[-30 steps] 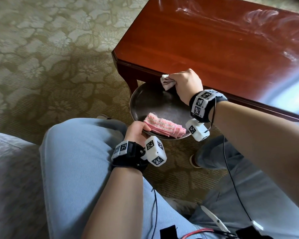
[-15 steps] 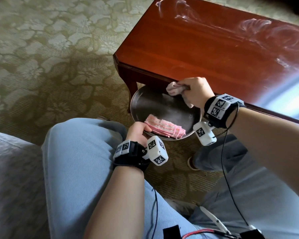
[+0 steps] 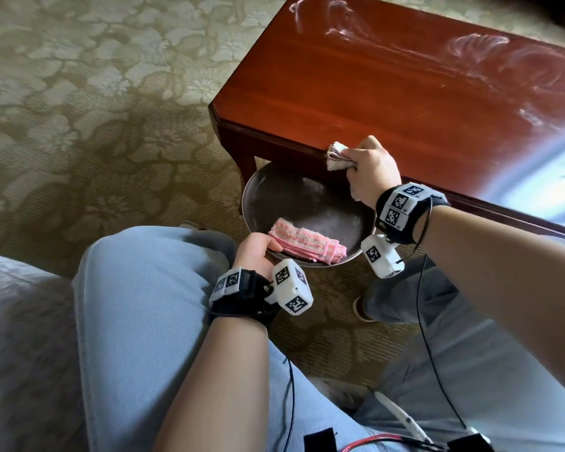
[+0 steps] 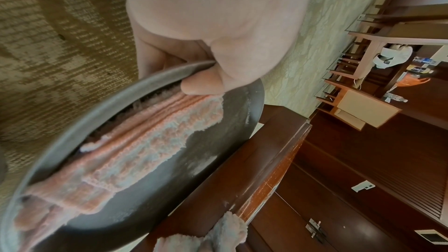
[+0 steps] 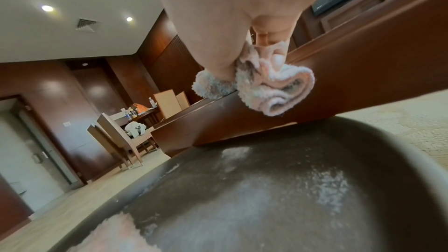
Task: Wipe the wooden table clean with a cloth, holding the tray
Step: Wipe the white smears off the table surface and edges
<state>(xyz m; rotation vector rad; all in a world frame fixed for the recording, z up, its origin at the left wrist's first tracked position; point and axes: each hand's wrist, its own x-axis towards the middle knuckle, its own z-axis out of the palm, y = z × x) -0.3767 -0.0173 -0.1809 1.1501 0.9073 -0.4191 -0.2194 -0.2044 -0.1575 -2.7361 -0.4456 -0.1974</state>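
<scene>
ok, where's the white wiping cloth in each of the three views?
Head: white cloth upper middle, bunched in the right hand at the table edge.
Left wrist: bottom edge, right of centre.
Right wrist: centre, below the hand.
Shared landmark: the dark round tray, below it in all three.

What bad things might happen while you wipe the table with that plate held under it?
The left hand holds the tray by one rim only, so it might tip and drop the pink cloth. The right hand wipes with the white cloth right at the table edge, so powder could miss the tray and land on the carpet. White smears farther back may get missed.
</scene>
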